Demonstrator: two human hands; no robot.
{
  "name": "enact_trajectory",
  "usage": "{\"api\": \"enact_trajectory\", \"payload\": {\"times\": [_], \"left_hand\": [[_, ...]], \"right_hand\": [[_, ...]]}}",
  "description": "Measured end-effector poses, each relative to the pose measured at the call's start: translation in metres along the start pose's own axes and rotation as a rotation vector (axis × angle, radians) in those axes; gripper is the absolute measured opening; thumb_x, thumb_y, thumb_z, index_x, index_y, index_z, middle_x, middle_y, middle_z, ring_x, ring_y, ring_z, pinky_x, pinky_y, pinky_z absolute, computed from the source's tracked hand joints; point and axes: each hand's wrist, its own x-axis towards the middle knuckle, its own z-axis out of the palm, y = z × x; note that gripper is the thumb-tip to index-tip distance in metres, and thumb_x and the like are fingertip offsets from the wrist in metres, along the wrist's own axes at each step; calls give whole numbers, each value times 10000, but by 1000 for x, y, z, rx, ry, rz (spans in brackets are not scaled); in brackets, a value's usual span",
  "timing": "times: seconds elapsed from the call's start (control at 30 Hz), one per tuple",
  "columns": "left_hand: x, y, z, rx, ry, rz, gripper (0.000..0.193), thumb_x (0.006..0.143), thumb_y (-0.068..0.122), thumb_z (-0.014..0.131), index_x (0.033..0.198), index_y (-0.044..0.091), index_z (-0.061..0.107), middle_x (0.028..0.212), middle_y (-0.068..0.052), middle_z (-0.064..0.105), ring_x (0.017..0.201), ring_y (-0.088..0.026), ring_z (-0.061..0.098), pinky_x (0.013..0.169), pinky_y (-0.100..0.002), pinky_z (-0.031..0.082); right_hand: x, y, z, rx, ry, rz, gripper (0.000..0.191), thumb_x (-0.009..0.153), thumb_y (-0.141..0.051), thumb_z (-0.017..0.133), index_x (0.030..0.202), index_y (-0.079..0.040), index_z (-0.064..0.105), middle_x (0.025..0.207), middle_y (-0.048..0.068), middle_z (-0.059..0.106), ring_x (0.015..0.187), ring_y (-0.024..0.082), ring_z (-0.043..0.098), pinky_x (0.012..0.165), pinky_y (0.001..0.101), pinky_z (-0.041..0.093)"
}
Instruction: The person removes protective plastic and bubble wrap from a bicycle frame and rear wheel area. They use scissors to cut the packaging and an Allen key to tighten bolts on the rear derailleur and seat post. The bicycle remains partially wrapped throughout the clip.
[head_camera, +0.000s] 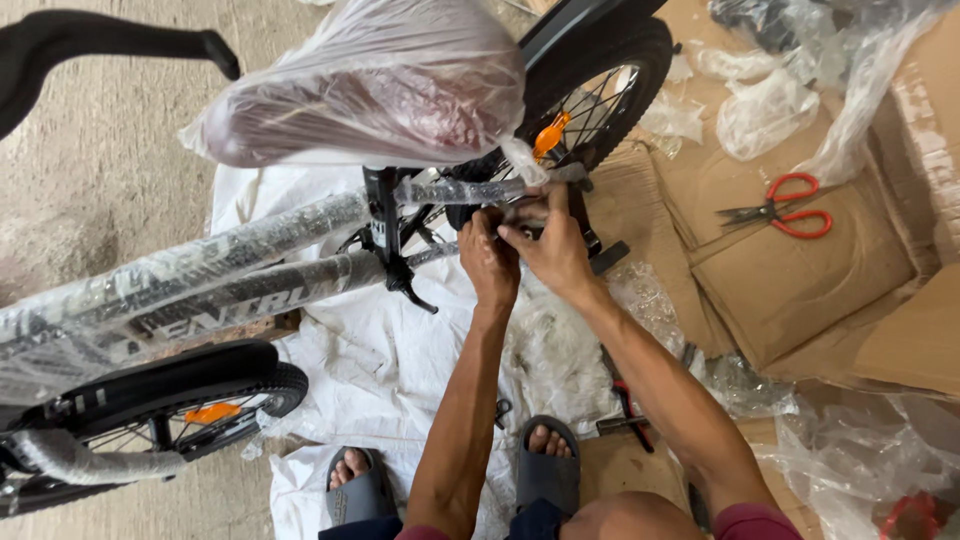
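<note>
A bicycle stands across the view, its grey frame tubes (200, 265) wrapped in clear plastic and its saddle (370, 95) bagged in plastic. My left hand (488, 262) and my right hand (550, 245) are together at the rear stay (470, 190), just below the saddle and beside the rear wheel (600, 90). Both hands pinch something small against the wrapped tube; what it is stays hidden by the fingers. The front wheel (190, 410), with an orange reflector, sits at lower left.
Red-handled scissors (785, 210) lie on flattened cardboard (800, 290) at right. Loose plastic wrap (760, 110) is scattered at top right and bottom right. A white sheet (370, 360) covers the floor under the bike. A hand tool (625, 410) lies by my sandalled feet (545, 465).
</note>
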Motion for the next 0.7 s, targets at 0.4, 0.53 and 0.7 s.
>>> {"api": "enact_trajectory", "payload": {"times": [0.4,0.53,0.7], "left_hand": [[1,4,-4,-53,34,17,307,912,75,738,1141,-18,556,1020,-183,651,875,-365,611,764,-460,503],[8,-5,-8,37,-257,-58,59,977,87,697,1024,76,664,892,-102,765,777,-327,645,770,-476,509],[16,-16,-21,-38,-274,101,121,956,17,648,1074,36,667,935,-150,744,815,-337,696,776,-470,556]], "right_hand": [[32,-40,-6,-80,47,-131,324,1057,-62,599,1294,-36,380,886,142,647,713,210,688,533,307,526],[-11,-31,-18,50,109,119,309,1008,-70,577,1266,-21,415,1005,120,634,695,204,704,446,280,579],[-94,19,-13,101,167,285,233,1026,-99,563,1240,-26,507,776,122,670,650,177,643,498,299,525]]}}
